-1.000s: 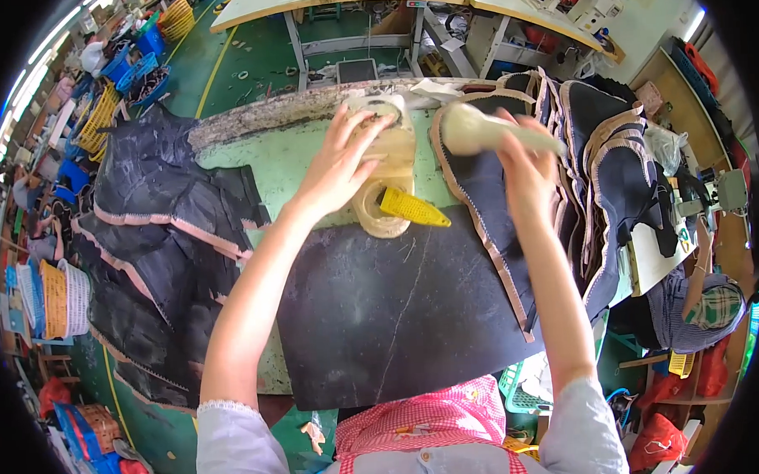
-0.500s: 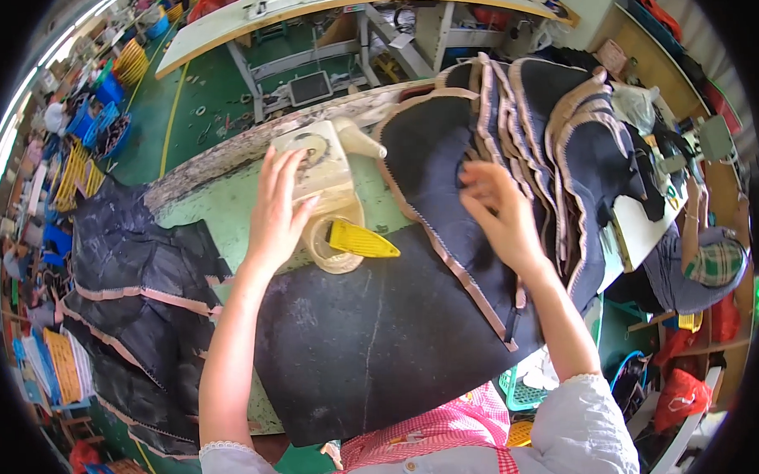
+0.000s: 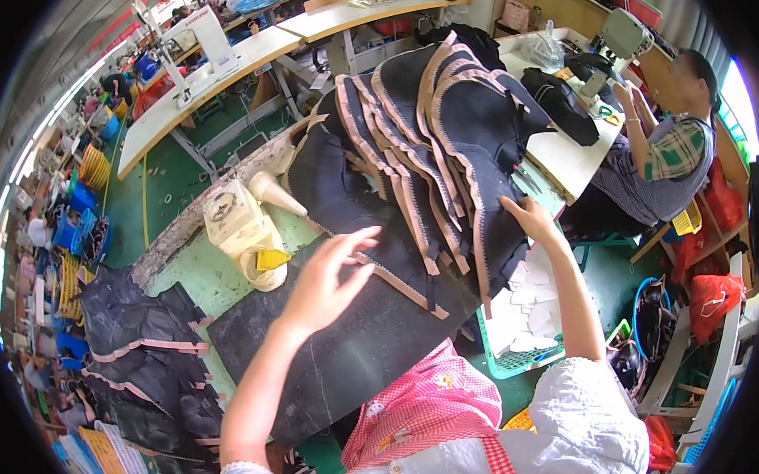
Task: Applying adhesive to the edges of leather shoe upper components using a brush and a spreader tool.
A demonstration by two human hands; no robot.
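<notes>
Several stacked black panels, edged with pinkish-beige zigzag-cut strips, fan out across the worktable. My left hand hovers over the near-left edge of the stack, its fingers spread and holding nothing. At the stack's right side, my right hand reaches the outermost black panel with its fingertips; no firm grip shows. Left of the stack stands a cream block-like holder with a ring at its near end. A yellow piece sits in that ring. A cream cone lies beside the holder.
A dark board covers the near tabletop. More black panels hang at the left. Below my right forearm is a green basket with white pieces. A co-worker sits at the right by a sewing machine.
The view has swung right. My left hand has left the cream holder for the panels, and my right hand has moved to the stack's right edge. The yellow piece now sits deeper in the ring.
</notes>
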